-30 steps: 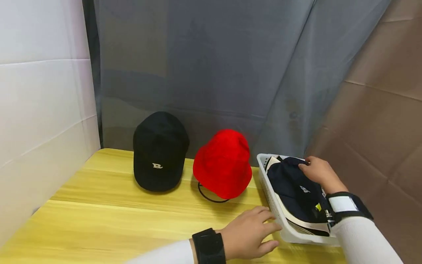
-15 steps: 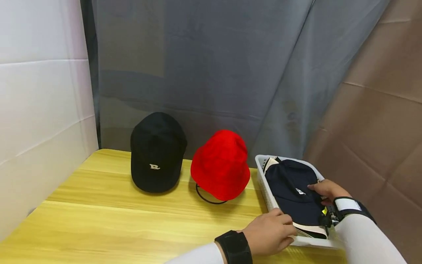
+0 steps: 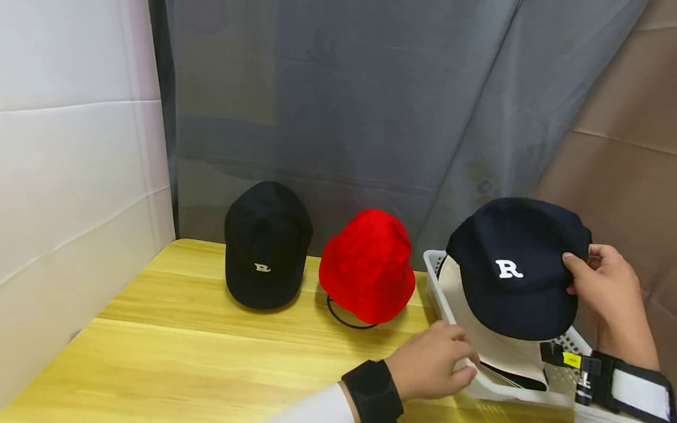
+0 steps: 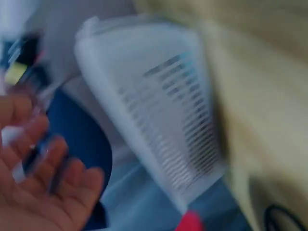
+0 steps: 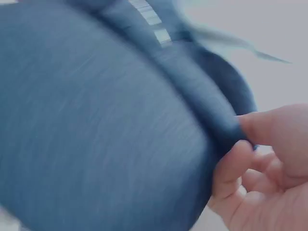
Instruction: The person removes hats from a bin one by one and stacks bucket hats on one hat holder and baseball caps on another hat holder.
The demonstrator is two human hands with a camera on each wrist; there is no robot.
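Observation:
My right hand (image 3: 597, 279) pinches the side of a navy cap (image 3: 510, 270) with a white R and holds it upright above the white basket (image 3: 435, 276). In the right wrist view the thumb and fingers (image 5: 255, 159) clamp the navy cap's (image 5: 96, 120) edge. A cream-coloured cap part (image 3: 492, 343) lies in the basket below it. My left hand (image 3: 439, 361) rests at the basket's near-left corner, fingers relaxed. The blurred left wrist view shows the left hand's (image 4: 43, 192) open palm beside the basket's slotted wall (image 4: 159, 106).
A black cap (image 3: 267, 244) with a small white letter and a red bucket hat (image 3: 367, 264) with a black cord stand against the grey curtain at the back of the yellow wooden table (image 3: 185, 352). A white wall bounds the left side.
My right hand has lifted the navy cap out of the basket and turned it upright, its R facing me. My left hand stays at the basket's near corner.

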